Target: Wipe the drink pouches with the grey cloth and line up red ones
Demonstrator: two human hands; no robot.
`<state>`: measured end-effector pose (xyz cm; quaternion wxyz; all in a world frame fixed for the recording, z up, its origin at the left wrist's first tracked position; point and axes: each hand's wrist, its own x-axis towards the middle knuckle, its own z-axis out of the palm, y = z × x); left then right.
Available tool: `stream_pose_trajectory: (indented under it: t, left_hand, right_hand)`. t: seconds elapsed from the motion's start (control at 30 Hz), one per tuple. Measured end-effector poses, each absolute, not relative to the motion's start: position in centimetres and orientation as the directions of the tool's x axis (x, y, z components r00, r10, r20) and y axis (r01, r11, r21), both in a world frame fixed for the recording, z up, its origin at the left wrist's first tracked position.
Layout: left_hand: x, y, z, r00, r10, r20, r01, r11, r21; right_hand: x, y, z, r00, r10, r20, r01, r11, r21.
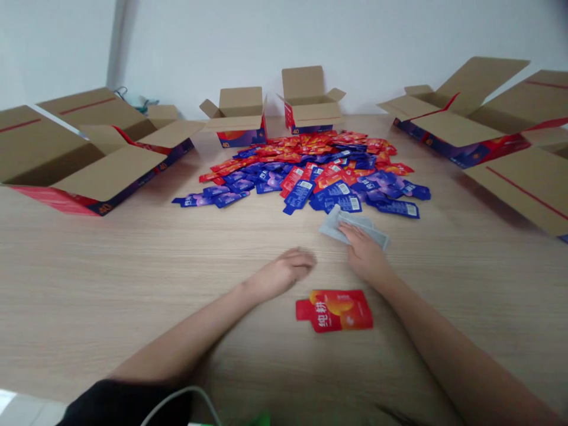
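Observation:
My right hand (366, 255) rests on a pale grey pouch (355, 228) lying flat on the wooden table (110, 278), fingers closed over its near edge. My left hand (288, 271) lies beside it, fingers curled loosely with nothing visible in them. A red pouch (336, 310) with white characters sits alone on the table between my forearms. Beyond my hands spreads a large pile of red and blue pouches (319, 168).
Open cardboard boxes ring the table: two large ones at left (89, 154), two small ones at the back (239, 115) (310, 100), and large ones at right (483, 112). A white cable (177, 399) hangs near my body.

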<state>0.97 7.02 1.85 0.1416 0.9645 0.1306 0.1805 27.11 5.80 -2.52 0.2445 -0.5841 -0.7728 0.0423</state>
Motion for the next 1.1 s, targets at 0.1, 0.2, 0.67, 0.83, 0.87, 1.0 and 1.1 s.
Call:
stream_pose_trajectory:
  t: [0.1, 0.2, 0.67, 0.83, 0.87, 1.0, 1.1]
  left_hand:
    - [0.8, 7.0, 2.7, 0.873, 0.360, 0.329, 0.285, -0.924, 0.255]
    - [1.1, 3.8, 4.8, 0.844, 0.379, 0.379, 0.305, -0.921, 0.242]
    - [3.2, 1.5, 0.3, 0.779, 0.620, 0.092, 0.595, -0.777, 0.204]
    - [3.1, 1.0, 0.8, 0.645, 0.754, 0.124, 0.747, -0.656, 0.105]
    - [3.3, 0.8, 1.0, 0.638, 0.759, 0.128, 0.755, -0.650, 0.090]
    - [3.8, 0.2, 1.5, 0.637, 0.760, 0.127, 0.759, -0.648, 0.066]
    - [3.5, 0.1, 1.4, 0.627, 0.769, 0.124, 0.766, -0.638, 0.081]
  right_hand:
    - [27.1, 5.7, -2.2, -0.192, 0.932, 0.308, 0.892, 0.296, -0.342]
    - [27.1, 5.7, -2.1, -0.205, 0.929, 0.308, 0.889, 0.308, -0.338]
    - [27.1, 5.6, -1.7, -0.090, 0.942, 0.323, 0.846, 0.244, -0.473]
    - [27.1, 5.1, -0.1, 0.131, 0.927, 0.351, 0.821, 0.097, -0.563]
    - [26.6, 4.7, 0.4, 0.160, 0.905, 0.394, 0.814, 0.104, -0.572]
    - [22.1, 2.2, 1.0, -0.068, 0.863, 0.501, 0.812, 0.339, -0.474]
    - [19.2, 1.2, -0.3, -0.340, 0.853, 0.396, 0.799, 0.484, -0.357]
